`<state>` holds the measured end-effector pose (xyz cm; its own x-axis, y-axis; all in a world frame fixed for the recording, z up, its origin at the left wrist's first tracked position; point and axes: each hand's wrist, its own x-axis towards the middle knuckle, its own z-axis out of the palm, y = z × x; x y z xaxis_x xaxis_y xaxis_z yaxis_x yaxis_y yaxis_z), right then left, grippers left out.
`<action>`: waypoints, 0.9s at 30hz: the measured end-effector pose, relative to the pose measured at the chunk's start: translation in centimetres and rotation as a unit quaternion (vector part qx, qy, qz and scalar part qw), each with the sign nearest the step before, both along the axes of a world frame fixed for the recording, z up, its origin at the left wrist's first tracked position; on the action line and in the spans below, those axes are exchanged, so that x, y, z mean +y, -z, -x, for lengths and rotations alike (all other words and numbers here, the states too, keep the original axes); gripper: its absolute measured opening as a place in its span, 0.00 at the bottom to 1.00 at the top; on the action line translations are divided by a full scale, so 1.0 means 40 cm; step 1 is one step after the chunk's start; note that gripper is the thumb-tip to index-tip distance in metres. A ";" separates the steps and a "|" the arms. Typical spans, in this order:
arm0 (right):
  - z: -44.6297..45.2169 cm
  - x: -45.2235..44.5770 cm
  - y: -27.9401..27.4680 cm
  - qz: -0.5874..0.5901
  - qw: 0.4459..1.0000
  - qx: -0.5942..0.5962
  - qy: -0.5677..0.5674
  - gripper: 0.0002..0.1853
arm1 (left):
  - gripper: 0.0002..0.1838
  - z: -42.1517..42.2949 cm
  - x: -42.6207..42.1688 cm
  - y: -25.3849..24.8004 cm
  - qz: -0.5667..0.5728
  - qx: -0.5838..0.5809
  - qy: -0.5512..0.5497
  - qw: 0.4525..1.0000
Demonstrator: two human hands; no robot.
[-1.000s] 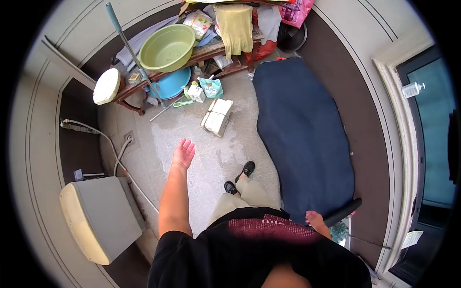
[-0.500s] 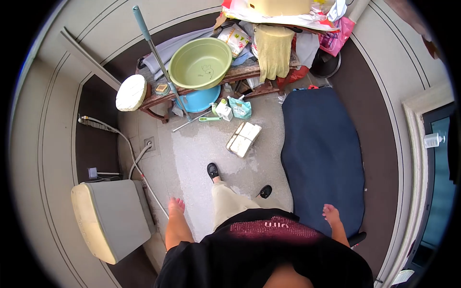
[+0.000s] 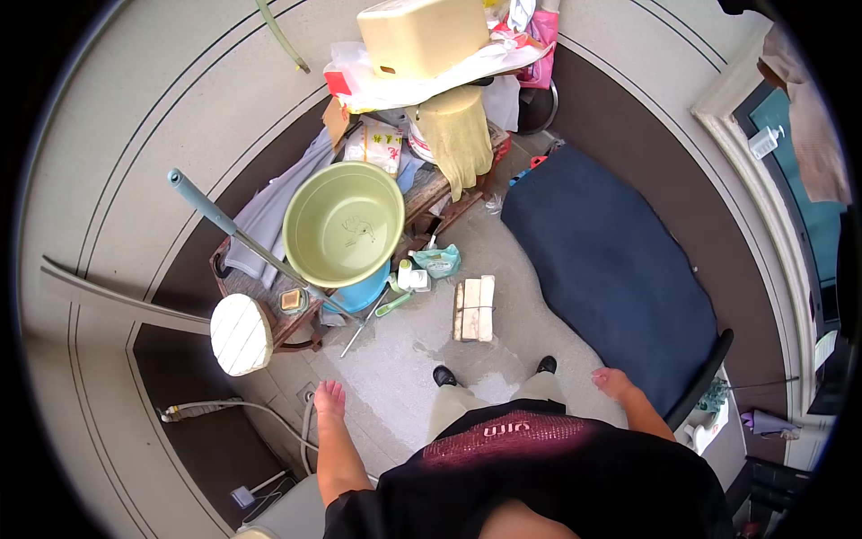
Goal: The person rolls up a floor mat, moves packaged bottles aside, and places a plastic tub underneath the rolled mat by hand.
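My left hand (image 3: 329,397) hangs in the air at the left, palm partly up, its fingers stretched out and holding nothing. At the right, my right hand (image 3: 612,384) is also bare, fingers loosely bent and apart, near the dark blue covered board (image 3: 611,269). Between and ahead of both hands, a tied bundle of whitish blocks (image 3: 473,308) lies on the wet floor. Beyond it stand a white bottle (image 3: 414,277), a turquoise pouch (image 3: 437,260) and a green brush (image 3: 393,304). Neither hand touches any of these.
A wooden bench (image 3: 429,199) carries a green basin (image 3: 346,225), a yellow cloth (image 3: 453,135) and a cream stool (image 3: 422,36). A blue-handled pole (image 3: 205,202) leans across it. A blue basin (image 3: 364,292) sits below. A round white-topped stool (image 3: 241,334) and a hose (image 3: 260,406) are left.
My view has turned and moved closer to the bench. Both feet now stand side by side before the bundle. The grey-and-cream box at left has mostly left view. Both hands remain free.
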<state>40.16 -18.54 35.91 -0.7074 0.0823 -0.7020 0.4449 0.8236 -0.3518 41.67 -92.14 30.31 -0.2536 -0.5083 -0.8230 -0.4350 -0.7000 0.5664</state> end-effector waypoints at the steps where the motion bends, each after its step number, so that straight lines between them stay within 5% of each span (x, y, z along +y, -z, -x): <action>1: 0.001 -0.058 -0.039 -0.003 1.000 -0.002 0.014 0.17 | 0.26 0.032 -0.037 0.008 -0.003 -0.002 0.014 1.000; 6: -0.062 -0.181 -0.160 0.000 0.994 -0.010 0.108 0.18 | 0.19 0.177 -0.064 0.096 0.062 -0.086 0.104 0.989; 11: -0.188 -0.104 -0.075 -0.050 0.979 -0.105 0.166 0.23 | 0.14 0.349 0.177 0.077 0.031 -0.019 0.227 0.973; 14: -0.171 -0.061 -0.048 -0.143 0.972 -0.187 -0.014 0.28 | 0.13 0.407 0.291 0.063 0.011 0.011 0.344 0.939; 18: 0.144 -0.098 -0.108 -0.093 0.982 -0.161 -0.023 0.26 | 0.14 0.510 0.372 -0.027 0.021 0.096 0.344 0.934; 22: 0.668 -0.157 -0.085 -0.013 0.988 0.103 -0.113 0.20 | 0.16 0.645 0.402 -0.111 0.068 0.129 0.274 0.951; 27: 1.382 -0.694 -0.418 0.136 0.834 0.417 -0.335 0.16 | 0.14 0.738 0.510 -0.149 0.080 0.115 0.108 0.984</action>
